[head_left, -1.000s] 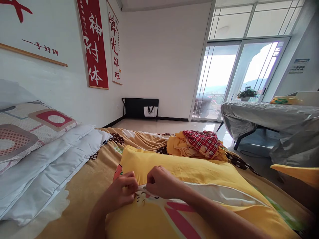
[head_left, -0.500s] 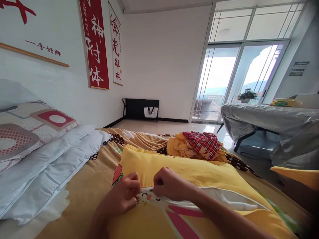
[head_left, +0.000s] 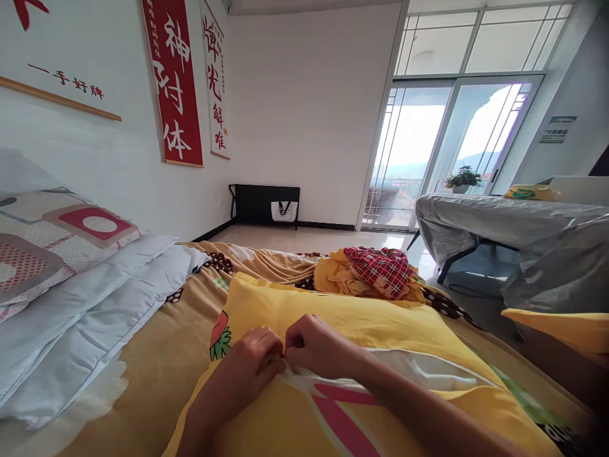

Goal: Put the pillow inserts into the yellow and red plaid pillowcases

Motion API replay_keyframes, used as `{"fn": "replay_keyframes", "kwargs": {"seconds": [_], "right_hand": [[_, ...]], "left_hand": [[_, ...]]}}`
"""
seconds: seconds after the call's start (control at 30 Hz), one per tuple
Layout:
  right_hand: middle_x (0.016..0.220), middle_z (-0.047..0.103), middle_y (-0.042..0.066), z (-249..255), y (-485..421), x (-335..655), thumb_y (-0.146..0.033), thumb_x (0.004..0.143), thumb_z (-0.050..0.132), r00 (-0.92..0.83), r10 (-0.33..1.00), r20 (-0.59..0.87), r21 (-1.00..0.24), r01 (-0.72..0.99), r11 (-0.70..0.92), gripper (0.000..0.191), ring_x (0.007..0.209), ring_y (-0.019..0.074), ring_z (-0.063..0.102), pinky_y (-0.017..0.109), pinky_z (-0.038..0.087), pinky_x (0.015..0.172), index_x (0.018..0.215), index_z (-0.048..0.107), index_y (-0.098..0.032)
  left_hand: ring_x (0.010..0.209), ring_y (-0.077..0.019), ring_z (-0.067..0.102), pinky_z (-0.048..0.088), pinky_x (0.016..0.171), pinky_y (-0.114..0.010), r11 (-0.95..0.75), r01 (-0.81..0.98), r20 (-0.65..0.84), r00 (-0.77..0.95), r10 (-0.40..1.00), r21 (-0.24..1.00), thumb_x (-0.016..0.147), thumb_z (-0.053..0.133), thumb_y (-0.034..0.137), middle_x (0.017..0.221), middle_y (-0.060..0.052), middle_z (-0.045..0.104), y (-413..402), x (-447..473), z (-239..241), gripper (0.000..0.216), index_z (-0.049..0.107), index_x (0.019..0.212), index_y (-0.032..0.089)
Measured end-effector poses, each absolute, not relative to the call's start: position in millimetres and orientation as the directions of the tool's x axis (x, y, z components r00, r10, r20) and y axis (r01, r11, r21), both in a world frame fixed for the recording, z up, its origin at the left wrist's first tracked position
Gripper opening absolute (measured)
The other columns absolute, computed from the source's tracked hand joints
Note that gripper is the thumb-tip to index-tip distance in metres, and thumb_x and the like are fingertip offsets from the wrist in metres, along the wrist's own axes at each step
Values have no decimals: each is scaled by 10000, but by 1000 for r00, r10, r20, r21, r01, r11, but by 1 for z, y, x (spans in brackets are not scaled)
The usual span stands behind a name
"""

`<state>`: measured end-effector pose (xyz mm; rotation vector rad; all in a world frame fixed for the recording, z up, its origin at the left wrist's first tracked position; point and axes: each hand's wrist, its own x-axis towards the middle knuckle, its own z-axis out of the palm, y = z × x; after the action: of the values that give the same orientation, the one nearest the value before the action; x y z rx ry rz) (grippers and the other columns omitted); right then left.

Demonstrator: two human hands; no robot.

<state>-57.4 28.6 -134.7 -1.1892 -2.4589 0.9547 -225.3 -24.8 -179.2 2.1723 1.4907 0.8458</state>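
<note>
Pinching the yellow carrot-print pillowcase [head_left: 380,317], laid on the tan blanket [head_left: 147,355], tightly with the left hand [head_left: 250,365], probably to hold it taut against pulling; curling the right hand [head_left: 318,346] narrowly just beside, though cannot tell around what.

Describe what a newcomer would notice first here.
Probably the bright yellow pillowcase at lower centre, where the left hand and right hand meet along its opening, with white filling showing to the right. Next might come the tall red scroll with white characters at upper left, then the red plaid cloth heaped beyond the pillowcase.
</note>
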Motion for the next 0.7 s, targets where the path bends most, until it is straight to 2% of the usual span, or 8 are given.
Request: {"fn": "replay_keyframes", "kwargs": {"seconds": [0.17, 0.4, 0.7], "right_hand": [[458, 386, -70, -138, 26, -56, -171, 603, 518, -636, 772, -12, -627, 606, 489, 98, 505, 65, 330, 210, 235, 457, 511, 537, -144], [485, 432, -69, -144, 22, -49, -166, 635, 539, -643, 765, 33, -656, 564, 502, 100, 513, 59, 335, 199, 258, 480, 559, 594, -133], [482, 429, -66, -141, 12, -33, -110, 628, 497, -585, 807, 84, -607, 612, 507, 126, 502, 59, 352, 198, 275, 496, 532, 574, -139]], "left_hand": [[733, -138, 478, 335, 672, -239, -342, 683, 215, 267, 939, 646, 837, 488, 223, 770, 23, 537, -23, -230, -181, 118, 440, 733, 198], [757, -135, 474, 345, 698, -238, -331, 677, 174, 291, 941, 657, 877, 465, 277, 792, 22, 537, -24, -236, -181, 135, 453, 769, 197], [750, -132, 465, 368, 702, -241, -416, 616, 236, 355, 904, 669, 917, 412, 281, 812, 7, 521, -27, -239, -180, 179, 453, 766, 195]]}}
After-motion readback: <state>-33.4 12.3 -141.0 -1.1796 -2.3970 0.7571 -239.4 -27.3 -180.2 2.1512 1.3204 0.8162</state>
